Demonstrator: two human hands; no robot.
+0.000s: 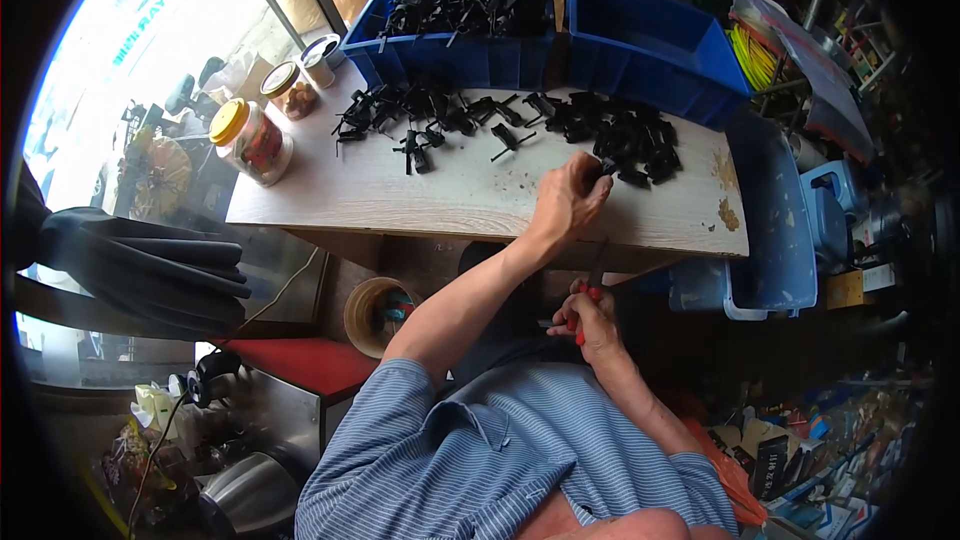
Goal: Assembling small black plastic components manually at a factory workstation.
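My left hand (570, 198) reaches across the front of the table, its fingers pinched on a small black plastic part (606, 168) at the near edge of a heap of black plastic parts (640, 135); the fingers partly hide it. Lower and to the right, in front of the table edge, my right hand (594, 320) is closed round a red-handled tool (575, 323). A narrow dark end points up from it toward the table; its exact kind is unclear. Left of the heap lie more black clip-like parts (410, 110), with a single one (508, 143) between the groups.
At the table's back stand a blue bin (450, 58) full of black parts and another blue bin (640, 75). Several jars, one a yellow-lidded jar (250, 145), line the left end. A bucket (362, 312) sits below; a light-blue tub (775, 210) is at the right.
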